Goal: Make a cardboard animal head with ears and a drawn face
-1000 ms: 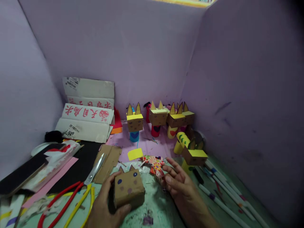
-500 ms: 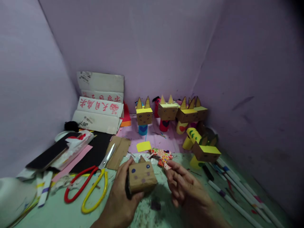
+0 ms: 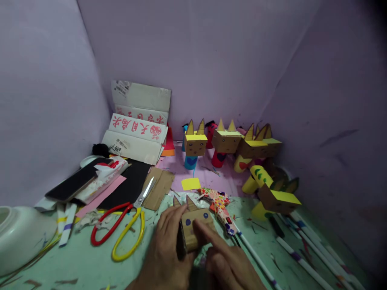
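Cardboard box head (image 3: 189, 238), brown, pointed ears, blue-dot eyes

Scissors (image 3: 133, 207) lie left of the glue gun (image 3: 220, 207), figurines (image 3: 196, 146) behind both.

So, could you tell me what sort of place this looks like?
Probably a craft corner: scissors and a patterned glue gun lie on the green table, with box-headed figures standing near the wall.

Craft corner with scissors (image 3: 146, 192), cardboard figures (image 3: 196, 145)
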Available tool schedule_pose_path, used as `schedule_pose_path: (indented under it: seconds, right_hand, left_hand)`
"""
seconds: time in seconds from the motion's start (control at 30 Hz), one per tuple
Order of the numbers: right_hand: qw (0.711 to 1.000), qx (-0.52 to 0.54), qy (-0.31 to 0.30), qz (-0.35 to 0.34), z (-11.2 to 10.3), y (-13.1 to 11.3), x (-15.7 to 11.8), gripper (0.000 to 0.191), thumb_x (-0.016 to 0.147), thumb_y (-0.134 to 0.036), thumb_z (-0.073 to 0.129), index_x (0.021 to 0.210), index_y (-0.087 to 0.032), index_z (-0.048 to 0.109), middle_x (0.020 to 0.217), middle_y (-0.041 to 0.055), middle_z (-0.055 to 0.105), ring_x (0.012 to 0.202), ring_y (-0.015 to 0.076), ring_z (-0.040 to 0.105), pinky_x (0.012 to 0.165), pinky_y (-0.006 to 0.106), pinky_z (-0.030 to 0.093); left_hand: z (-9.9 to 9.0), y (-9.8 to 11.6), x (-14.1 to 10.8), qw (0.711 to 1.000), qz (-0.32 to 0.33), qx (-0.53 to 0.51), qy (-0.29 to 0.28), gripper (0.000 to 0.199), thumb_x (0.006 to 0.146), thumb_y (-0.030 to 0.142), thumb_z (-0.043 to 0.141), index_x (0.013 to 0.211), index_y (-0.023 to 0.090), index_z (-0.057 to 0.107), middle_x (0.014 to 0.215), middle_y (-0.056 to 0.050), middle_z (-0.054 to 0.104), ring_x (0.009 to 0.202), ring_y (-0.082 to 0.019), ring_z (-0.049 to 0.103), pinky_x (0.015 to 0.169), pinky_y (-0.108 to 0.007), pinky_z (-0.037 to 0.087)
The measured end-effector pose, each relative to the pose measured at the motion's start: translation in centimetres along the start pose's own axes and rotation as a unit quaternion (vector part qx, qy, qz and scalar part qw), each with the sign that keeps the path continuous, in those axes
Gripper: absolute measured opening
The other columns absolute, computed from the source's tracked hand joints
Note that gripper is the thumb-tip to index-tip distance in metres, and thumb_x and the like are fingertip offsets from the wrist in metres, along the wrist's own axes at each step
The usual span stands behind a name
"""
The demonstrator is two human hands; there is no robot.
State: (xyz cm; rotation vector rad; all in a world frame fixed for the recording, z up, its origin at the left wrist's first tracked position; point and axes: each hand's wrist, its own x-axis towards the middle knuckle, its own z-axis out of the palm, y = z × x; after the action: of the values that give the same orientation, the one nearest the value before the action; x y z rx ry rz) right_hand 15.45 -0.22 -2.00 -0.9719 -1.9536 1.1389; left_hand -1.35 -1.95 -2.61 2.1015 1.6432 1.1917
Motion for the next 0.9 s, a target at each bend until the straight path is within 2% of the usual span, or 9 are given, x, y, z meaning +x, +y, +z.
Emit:
schedule_pose_path:
  seconds: [0.07,0.13,0.27,0.43,0.53,0.63,0.73,0.8,0.9]
  right_hand:
    - [0.984,-0.139,0.015,-0.113,0.2,0.9,0.2,0.064,0.094,-0.054,0.019,0.138,-0.013,0.042,0.037,-0.0019,0.054,0.023,0.0133,0.043,0.026,0.022,0.021]
    - [0.949,-0.25,0.014,-0.191,0.2,1.4,0.4,0.061,0.096,-0.048,0.019,0.141,-0.009,0.035,0.042,-0.0007,0.06,0.025,0.0147,0.049,0.026,0.023,0.026]
    - [0.894,-0.366,0.016,-0.257,-0.3,1.2,0.6,0.054,0.1,-0.036,0.021,0.144,-0.006,0.021,0.058,0.0008,0.069,0.037,0.0134,0.061,0.032,0.021,0.039]
    - [0.839,-0.458,0.111,-0.273,0.0,1.0,0.4,0.04,0.099,-0.03,0.027,0.125,-0.01,0.051,0.049,-0.0021,0.064,0.032,0.0128,0.056,0.03,0.025,0.035]
    - [0.841,-0.46,0.11,-0.262,-0.2,1.2,0.2,0.036,0.097,-0.024,0.035,0.126,-0.012,0.051,0.052,0.0,0.066,0.036,0.0149,0.058,0.03,0.027,0.035]
    - [0.851,-0.447,0.055,-0.27,-0.8,1.3,-0.1,0.049,0.092,-0.015,0.042,0.14,-0.007,0.035,0.057,0.0005,0.068,0.04,0.016,0.06,0.031,0.027,0.039]
    - [0.849,-0.45,0.036,-0.274,-1.4,1.2,-0.2,0.061,0.089,-0.009,0.044,0.145,-0.004,0.021,0.059,0.0009,0.069,0.042,0.0158,0.061,0.032,0.026,0.042]
    - [0.849,-0.452,0.038,-0.269,-1.5,1.1,-0.2,0.063,0.088,-0.008,0.044,0.145,-0.005,0.02,0.061,0.0018,0.07,0.044,0.0161,0.063,0.035,0.026,0.045]
    - [0.85,-0.454,0.037,-0.264,-1.6,0.9,-0.2,0.057,0.088,-0.009,0.044,0.143,-0.008,0.028,0.063,0.0022,0.071,0.044,0.0161,0.063,0.037,0.025,0.047]
  left_hand:
    - [0.2,-0.1,-0.1,1.0,0.007,-0.008,0.009,0.068,0.073,0.012,0.055,0.134,0.023,0.028,0.127,-0.014,0.049,0.119,-0.031,0.048,0.094,-0.051,0.046]
    - [0.4,-0.3,-0.2,1.0,0.009,-0.019,0.021,0.067,0.072,0.013,0.054,0.134,0.024,0.029,0.127,-0.013,0.049,0.118,-0.032,0.048,0.094,-0.053,0.045]
    - [0.5,-0.4,-0.1,1.0,-0.005,-0.025,-0.001,0.069,0.072,0.012,0.055,0.134,0.026,0.027,0.128,-0.012,0.047,0.119,-0.031,0.046,0.095,-0.053,0.044]
    - [0.2,0.0,0.2,1.0,-0.011,-0.023,-0.001,0.07,0.069,0.006,0.051,0.132,0.025,0.028,0.127,-0.012,0.046,0.119,-0.03,0.046,0.096,-0.052,0.043]
    - [0.2,0.1,0.1,0.999,0.003,-0.038,0.015,0.07,0.068,0.005,0.05,0.132,0.024,0.03,0.126,-0.012,0.047,0.119,-0.031,0.046,0.097,-0.052,0.043]
    - [0.6,0.1,0.0,0.999,0.004,-0.033,0.02,0.066,0.07,0.007,0.051,0.132,0.025,0.032,0.124,-0.012,0.05,0.117,-0.03,0.048,0.094,-0.05,0.045]
    - [0.9,0.0,0.0,0.997,0.007,-0.039,0.064,0.061,0.071,0.01,0.051,0.129,0.025,0.036,0.121,-0.011,0.053,0.114,-0.029,0.05,0.093,-0.05,0.046]
    - [0.9,0.0,0.0,0.997,0.01,-0.044,0.067,0.06,0.071,0.011,0.051,0.128,0.025,0.037,0.12,-0.01,0.054,0.114,-0.03,0.05,0.093,-0.049,0.045]
    - [0.5,0.0,0.1,0.999,0.02,-0.037,0.032,0.062,0.072,0.012,0.053,0.13,0.025,0.035,0.122,-0.01,0.053,0.116,-0.03,0.049,0.094,-0.048,0.045]
